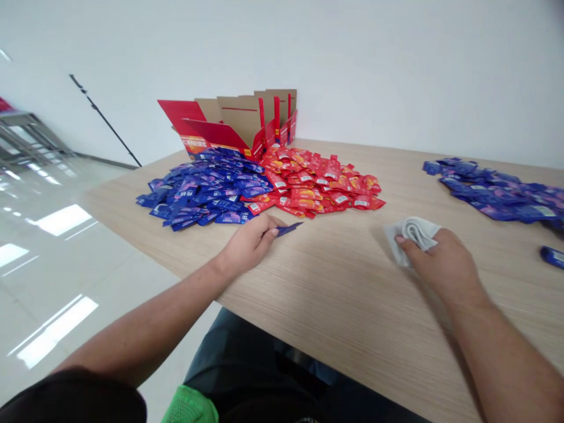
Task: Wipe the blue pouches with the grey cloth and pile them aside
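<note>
My left hand (249, 242) pinches a small blue sachet (288, 229) between its fingers, just in front of a heap of blue sachets (202, 191). Beside that heap, and touching it, lies a heap of red sachets (317, 182). My right hand (440, 264) sits on a folded white cloth (412, 235) and grips it against the wooden tabletop (335, 276). Farther right, a spread of blue-purple sachets (497, 191) lies near the table's far edge.
An opened red-and-cardboard carton (233, 126) stands behind the heaps, against a white wall. A blue object (551, 257) lies at the right edge of the view. A metal rack (26, 138) stands at far left, beyond the table's edge, above a glossy floor.
</note>
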### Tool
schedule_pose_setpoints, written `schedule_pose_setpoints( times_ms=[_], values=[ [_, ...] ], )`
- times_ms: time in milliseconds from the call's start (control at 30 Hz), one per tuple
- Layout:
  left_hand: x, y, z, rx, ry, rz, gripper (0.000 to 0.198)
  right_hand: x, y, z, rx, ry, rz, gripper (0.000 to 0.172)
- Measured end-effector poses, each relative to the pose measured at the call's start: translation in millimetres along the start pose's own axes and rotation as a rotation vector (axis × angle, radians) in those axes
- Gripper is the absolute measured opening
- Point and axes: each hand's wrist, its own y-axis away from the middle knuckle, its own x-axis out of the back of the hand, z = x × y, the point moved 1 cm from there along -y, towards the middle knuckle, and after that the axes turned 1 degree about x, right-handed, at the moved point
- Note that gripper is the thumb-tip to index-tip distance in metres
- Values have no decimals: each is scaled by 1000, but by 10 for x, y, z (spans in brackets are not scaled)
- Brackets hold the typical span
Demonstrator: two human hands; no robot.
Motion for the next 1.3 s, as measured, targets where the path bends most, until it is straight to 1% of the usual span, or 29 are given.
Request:
schedule_pose_setpoints(
  times_ms=[100, 167, 200, 267, 367, 500, 533, 600, 733, 867, 967, 1067, 1133, 1300],
  values=[
    [163, 284, -250, -115, -247, -177, 21, -2, 35, -93, -76, 14, -24, 27],
    [239, 369, -440, -150, -382, -246, 25, -11, 54, -135, -59, 13, -59, 26],
    [279, 372, -535, -150, -431, -261, 26, -19, 60, -143, -55, 17, -71, 26],
    [372, 312, -716, -127, -497, -264, 26, -36, 65, -133, -63, 31, -67, 28],
    [531, 142, -929, -95, -599, -248, 25, -66, 56, -83, -78, 46, -43, 29],
    [685, -22, -1088, -45, -875, -244, 30, -106, 27, -10, -88, 64, -66, 28],
    [703, -38, -1108, -36, -923, -244, 31, -114, 21, 3, -83, 70, -78, 32],
    [717, -43, -1128, -28, -948, -251, 32, -123, 13, 17, -67, 74, -95, 39],
    [715, 23, -1091, -20, -863, -248, 35, -116, 13, 11, -56, 60, -108, 41],
    [781, 178, -984, -6, -844, -158, 39, -98, 20, -9, -71, 33, -94, 37],
    [855, 336, -932, 50, -867, -91, 42, -93, 26, -25, -74, 19, -96, 37],
    [882, 485, -945, 126, -866, -117, 45, -99, 34, -41, -53, 9, -109, 38],
    [870, 557, -974, 152, -819, -141, 43, -107, 38, -47, -45, 8, -113, 37],
    [816, 635, -1010, 123, -683, -132, 39, -121, 39, -43, -44, 22, -118, 39]
  ],
)
